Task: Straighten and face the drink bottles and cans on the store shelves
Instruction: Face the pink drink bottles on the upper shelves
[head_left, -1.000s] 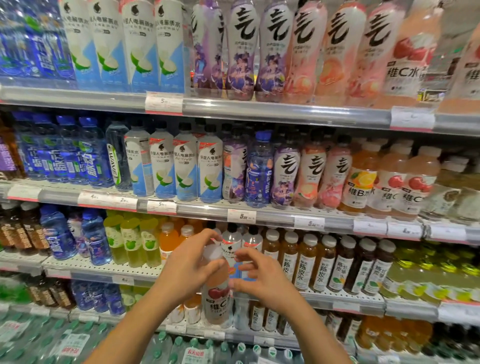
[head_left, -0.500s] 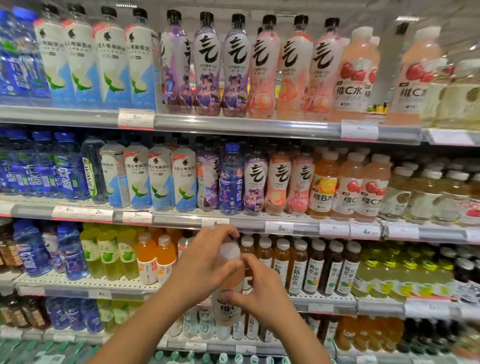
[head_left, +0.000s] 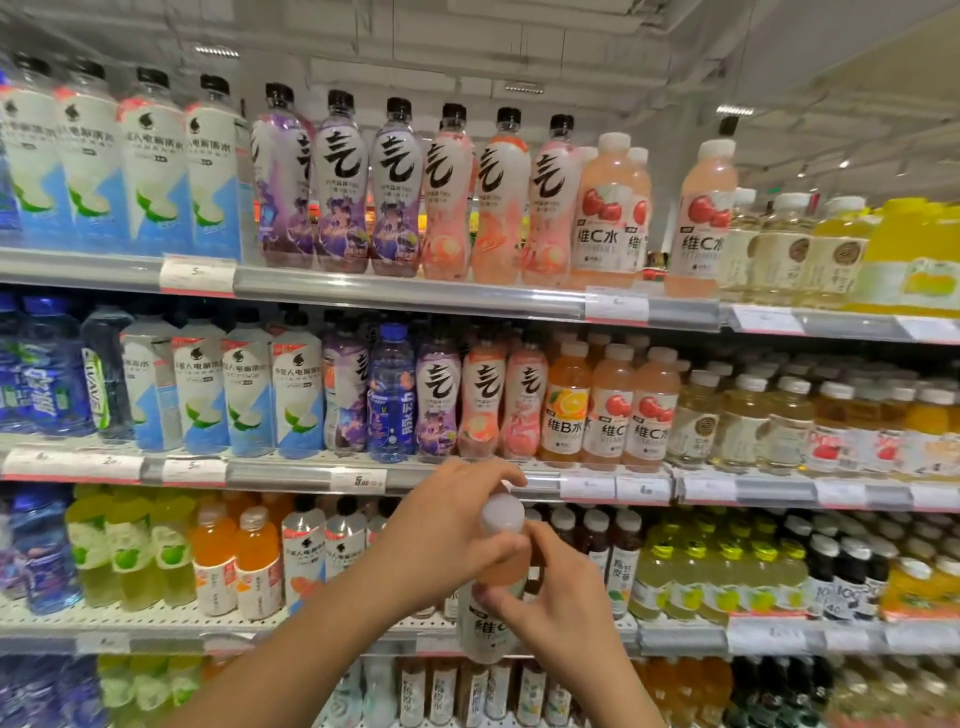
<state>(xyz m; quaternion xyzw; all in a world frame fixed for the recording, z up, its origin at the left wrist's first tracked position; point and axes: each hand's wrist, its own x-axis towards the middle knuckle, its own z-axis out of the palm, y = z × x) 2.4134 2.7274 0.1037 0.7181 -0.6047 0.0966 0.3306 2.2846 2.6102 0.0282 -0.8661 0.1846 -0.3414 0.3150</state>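
Top shelf: we list, left to right, electrolyte water bottles, sparkling water bottles, two vitamin C bottles side by side, then a gap and a lone vitamin C bottle.

Second shelf, directly beneath: one sports drink bottle stands between sparkling water bottles; to their right is a vitamin B bottle.

Before the third shelf: we hold a bottle upright, left hand on its left side by the neck, right hand on its right side, lower.
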